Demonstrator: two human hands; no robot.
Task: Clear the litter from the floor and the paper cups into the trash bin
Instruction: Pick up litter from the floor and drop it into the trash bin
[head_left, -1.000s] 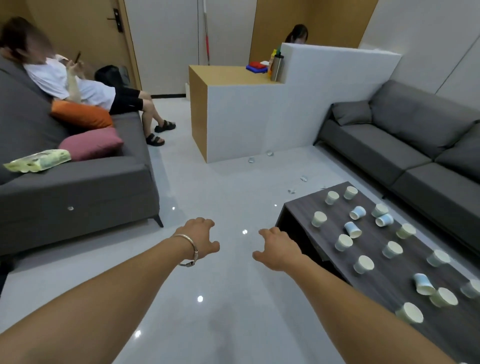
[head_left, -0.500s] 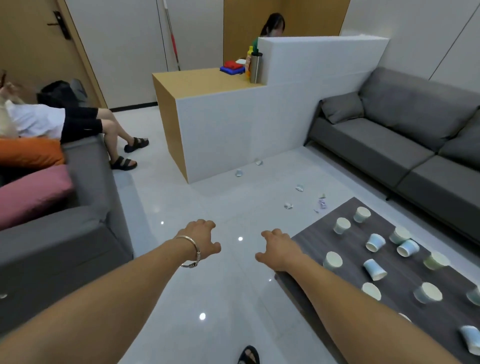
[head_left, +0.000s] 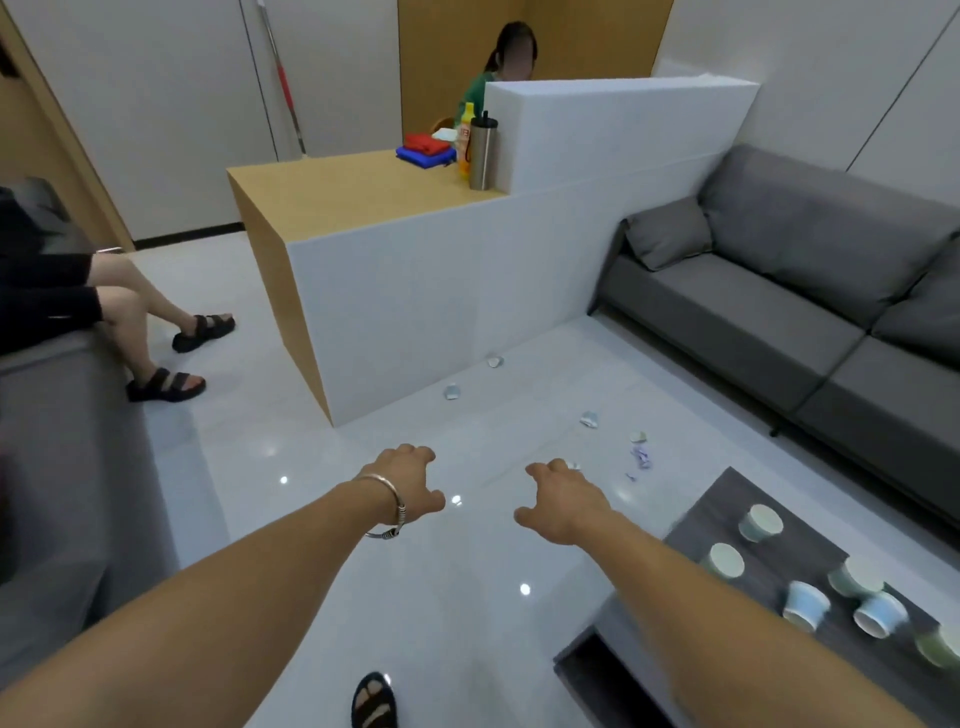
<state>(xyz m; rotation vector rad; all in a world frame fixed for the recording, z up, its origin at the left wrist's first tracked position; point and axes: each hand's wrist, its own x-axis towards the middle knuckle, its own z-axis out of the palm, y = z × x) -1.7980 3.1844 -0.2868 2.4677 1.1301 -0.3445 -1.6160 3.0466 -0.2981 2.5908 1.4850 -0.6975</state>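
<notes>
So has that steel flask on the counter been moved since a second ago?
No. The steel flask stands against the white partition beside the yellow bottle, as before; only the camera came closer.

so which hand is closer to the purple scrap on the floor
Right. The right hand reaches out just short and left of the purple scrap; the left hand is further left, beyond the right hand. Both are empty.

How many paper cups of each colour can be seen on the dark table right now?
Pale green cups: 4
Blue cups: 2
Total: 6
</notes>
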